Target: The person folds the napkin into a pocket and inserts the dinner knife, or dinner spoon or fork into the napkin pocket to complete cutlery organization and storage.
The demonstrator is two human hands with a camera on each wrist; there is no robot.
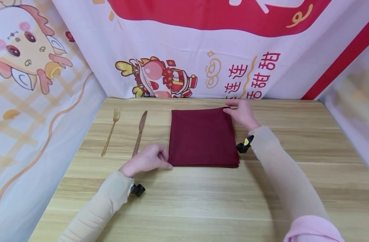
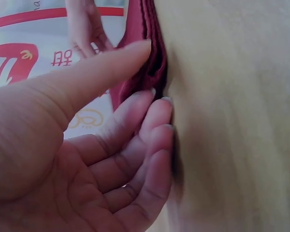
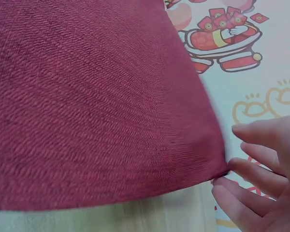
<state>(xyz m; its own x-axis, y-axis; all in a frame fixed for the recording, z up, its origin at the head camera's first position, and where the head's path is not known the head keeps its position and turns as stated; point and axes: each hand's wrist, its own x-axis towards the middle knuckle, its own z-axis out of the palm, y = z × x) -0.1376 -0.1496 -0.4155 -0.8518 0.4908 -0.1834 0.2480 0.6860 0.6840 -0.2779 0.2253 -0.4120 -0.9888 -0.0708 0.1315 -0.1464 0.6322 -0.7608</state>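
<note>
A folded dark red cloth (image 1: 202,137) lies flat on the table (image 1: 196,205), its layers showing along the near edge. The right hand (image 1: 241,112) pinches its far right corner; the left hand (image 1: 148,158), thumb and fingers parted, touches its near left corner. Just beyond the left hand lies a knife (image 1: 140,133), its lower end covered by that hand. Farther left lies a gold fork (image 1: 110,134). A printed backdrop (image 1: 178,40) hangs behind the table.

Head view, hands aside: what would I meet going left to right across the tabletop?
Gold fork → copper-toned knife → folded maroon cloth.
</note>
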